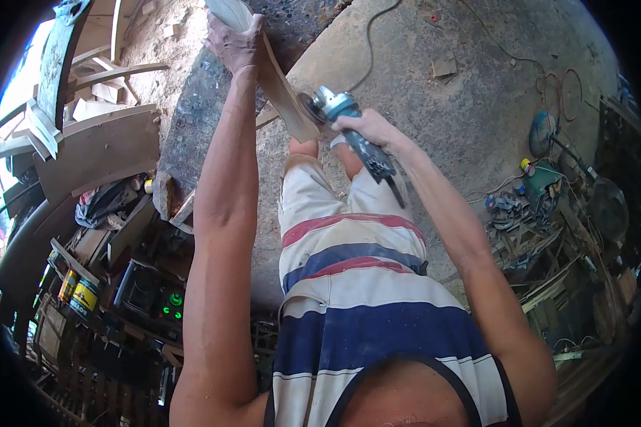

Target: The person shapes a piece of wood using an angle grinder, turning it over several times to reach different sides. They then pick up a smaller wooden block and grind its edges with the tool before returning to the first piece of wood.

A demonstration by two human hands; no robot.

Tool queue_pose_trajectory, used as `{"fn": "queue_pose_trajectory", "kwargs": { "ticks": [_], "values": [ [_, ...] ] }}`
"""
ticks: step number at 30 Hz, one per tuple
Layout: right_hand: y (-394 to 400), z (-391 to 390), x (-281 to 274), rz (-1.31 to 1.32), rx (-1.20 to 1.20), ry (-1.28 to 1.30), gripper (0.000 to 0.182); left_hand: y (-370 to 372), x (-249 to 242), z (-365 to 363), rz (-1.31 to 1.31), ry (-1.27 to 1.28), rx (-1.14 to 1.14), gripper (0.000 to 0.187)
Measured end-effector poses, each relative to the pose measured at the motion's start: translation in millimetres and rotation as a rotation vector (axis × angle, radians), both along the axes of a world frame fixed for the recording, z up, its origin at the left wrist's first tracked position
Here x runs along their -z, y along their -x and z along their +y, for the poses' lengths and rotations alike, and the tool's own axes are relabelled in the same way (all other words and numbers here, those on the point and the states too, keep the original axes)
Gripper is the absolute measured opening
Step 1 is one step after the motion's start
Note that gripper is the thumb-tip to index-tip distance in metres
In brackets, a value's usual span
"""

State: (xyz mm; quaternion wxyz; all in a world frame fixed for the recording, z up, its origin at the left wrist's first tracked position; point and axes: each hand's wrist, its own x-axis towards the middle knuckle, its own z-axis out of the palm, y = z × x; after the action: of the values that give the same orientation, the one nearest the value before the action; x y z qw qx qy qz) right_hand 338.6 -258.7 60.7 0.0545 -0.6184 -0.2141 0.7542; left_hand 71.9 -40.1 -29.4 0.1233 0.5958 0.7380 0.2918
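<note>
My left hand [235, 44] is wrapped round a long, curved wooden piece [283, 96] near its upper end. The piece slants down over the dark workbench edge, and its lower end hangs in front of my legs. My right hand [369, 129] grips a teal and silver angle grinder [343, 107] round its body. The grinder's disc [311, 107] is right at the right-hand edge of the wood, near the lower end. From the rear of the grinder a dark cord runs down past my shorts.
The dark stained workbench [199, 117] stands at my left. Curved wooden offcuts [96, 153] are heaped farther left, above a yellow tub [84, 297]. A cable [370, 43] crosses the concrete floor [420, 92]. A standing fan [541, 134] and clutter lie at the right.
</note>
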Motion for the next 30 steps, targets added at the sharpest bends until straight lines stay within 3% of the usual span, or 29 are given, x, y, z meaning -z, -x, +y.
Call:
{"fn": "queue_pose_trajectory", "kwargs": {
  "ticks": [2,5,9,14,20,27,30],
  "values": [
    [9,13,7,-0.024,0.004,-0.029,0.048,0,11,1,0.069,-0.11,-0.026,0.112],
    [11,16,15,-0.006,0.012,0.026,0.048,-2,-1,-2,-0.028,-0.012,-0.042,0.11],
    [-5,8,11,-0.011,-0.065,0.042,0.049,-11,-10,-5,0.078,0.127,-0.102,0.101],
    [-18,5,0,-0.036,-0.195,0.046,0.045,-17,-25,-8,0.07,-0.034,-0.091,0.098],
    [-17,4,8,-0.001,-0.146,0.061,0.045,-21,-32,-10,0.036,0.038,-0.117,0.102],
    [-16,10,2,-0.047,-0.172,0.081,0.047,-19,-36,-13,-0.02,-0.059,-0.103,0.109],
    [-6,13,1,0.007,-0.063,0.064,0.046,-17,-27,-10,0.009,-0.064,-0.087,0.107]
  ]
}}
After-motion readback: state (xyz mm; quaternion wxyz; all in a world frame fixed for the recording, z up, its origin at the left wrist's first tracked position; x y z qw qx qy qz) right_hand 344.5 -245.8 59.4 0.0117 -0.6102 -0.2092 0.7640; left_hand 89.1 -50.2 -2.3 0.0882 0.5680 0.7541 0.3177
